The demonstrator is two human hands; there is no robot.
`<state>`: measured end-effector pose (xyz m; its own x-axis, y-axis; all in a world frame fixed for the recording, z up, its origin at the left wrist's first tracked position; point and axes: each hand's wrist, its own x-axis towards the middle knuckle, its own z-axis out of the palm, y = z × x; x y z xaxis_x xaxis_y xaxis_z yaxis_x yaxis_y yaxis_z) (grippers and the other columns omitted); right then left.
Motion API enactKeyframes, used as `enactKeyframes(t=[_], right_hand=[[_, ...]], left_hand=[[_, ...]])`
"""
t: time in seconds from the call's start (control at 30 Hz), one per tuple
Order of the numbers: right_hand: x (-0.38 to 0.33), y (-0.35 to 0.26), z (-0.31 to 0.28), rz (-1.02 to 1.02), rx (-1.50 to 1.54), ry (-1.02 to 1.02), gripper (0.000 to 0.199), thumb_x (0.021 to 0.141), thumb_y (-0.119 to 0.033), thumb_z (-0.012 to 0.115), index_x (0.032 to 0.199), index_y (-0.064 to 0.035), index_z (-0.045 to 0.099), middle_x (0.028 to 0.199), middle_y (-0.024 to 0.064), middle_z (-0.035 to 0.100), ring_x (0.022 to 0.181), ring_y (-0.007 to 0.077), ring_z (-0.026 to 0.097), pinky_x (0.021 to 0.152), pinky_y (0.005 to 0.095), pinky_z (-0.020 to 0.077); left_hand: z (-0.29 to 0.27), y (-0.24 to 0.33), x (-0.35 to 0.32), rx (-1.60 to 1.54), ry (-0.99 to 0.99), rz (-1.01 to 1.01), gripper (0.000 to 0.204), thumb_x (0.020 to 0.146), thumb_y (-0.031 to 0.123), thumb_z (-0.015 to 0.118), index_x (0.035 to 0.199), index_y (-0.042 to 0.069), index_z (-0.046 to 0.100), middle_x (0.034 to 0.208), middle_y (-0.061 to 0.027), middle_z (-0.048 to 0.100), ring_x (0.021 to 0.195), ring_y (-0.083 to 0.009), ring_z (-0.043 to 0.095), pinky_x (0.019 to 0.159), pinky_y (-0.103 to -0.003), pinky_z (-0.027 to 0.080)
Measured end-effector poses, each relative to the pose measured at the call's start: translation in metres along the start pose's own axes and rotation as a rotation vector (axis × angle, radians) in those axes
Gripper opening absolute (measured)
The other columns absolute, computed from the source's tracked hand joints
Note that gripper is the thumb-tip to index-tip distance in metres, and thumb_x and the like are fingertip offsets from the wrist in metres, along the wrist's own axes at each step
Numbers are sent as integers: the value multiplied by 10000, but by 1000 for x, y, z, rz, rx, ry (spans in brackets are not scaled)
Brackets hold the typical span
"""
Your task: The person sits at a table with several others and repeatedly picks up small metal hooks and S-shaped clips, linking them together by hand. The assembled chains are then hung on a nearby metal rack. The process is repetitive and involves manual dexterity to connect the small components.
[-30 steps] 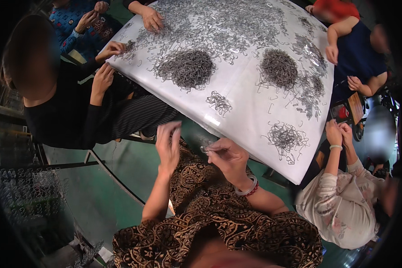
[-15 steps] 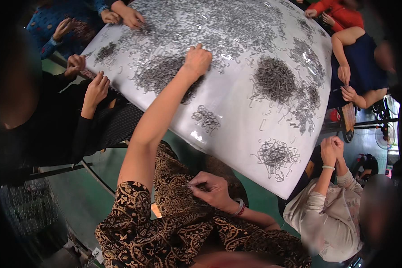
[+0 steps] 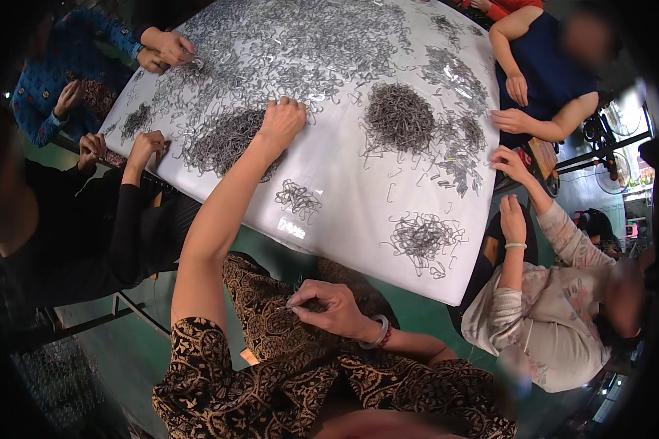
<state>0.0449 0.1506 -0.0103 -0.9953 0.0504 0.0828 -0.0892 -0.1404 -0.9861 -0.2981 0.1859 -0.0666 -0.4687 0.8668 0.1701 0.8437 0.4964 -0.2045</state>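
My left hand (image 3: 284, 123) reaches over the white-covered table with its fingers curled down and closed. It is at the right edge of a dense dark pile of bent metal wire hooks (image 3: 223, 143); its fingertips are partly hidden, so whatever they hold does not show. Low over my lap, my right hand (image 3: 331, 307) pinches a small piece of metal wire (image 3: 291, 304) between thumb and fingers; its exact shape is too small to tell. A little heap of wire hooks (image 3: 298, 198) lies on the near part of the table.
The table (image 3: 344, 241) also bears a round dark pile (image 3: 399, 117), a looser heap (image 3: 426, 238) near the front right corner, and scattered hooks at the back. Co-workers' hands (image 3: 148, 150) (image 3: 174, 50) are along the left edge; others (image 3: 512, 164) are on the right.
The whole view has shifted, so the table sits further left. My left hand remains by the dark pile. At the right, a co-worker's joined hands have parted, one reaching to the table edge.
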Motion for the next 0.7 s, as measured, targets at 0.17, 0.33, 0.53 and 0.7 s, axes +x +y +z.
enactKeyframes(t=[0.17,0.33,0.53,0.7], right_hand=[[-7,-3,1,38,68,34,181,823,33,664,993,-30,665,911,54,674,827,121,643,750,254,515],[-10,0,6,-31,98,32,187,839,27,648,1018,-26,660,911,56,666,845,121,636,766,261,512],[-10,5,0,-47,22,23,189,830,20,659,1011,-33,663,904,62,673,827,132,637,755,261,503],[-2,-6,-4,-65,66,36,150,821,10,674,964,-37,669,892,53,671,830,134,638,761,271,503]], left_hand=[[-1,-5,1,-123,-21,-73,107,762,3,609,863,35,625,875,-163,679,889,-302,670,750,-381,557],[14,3,1,-77,-43,-31,97,742,-11,610,815,40,647,830,-150,684,851,-292,680,755,-370,552],[22,8,-1,-3,-74,48,133,766,-4,595,889,-1,645,917,-162,671,923,-291,657,807,-342,539],[-10,14,3,-291,17,-126,166,862,9,475,1019,-44,491,918,-263,646,899,-392,642,761,-454,529]])
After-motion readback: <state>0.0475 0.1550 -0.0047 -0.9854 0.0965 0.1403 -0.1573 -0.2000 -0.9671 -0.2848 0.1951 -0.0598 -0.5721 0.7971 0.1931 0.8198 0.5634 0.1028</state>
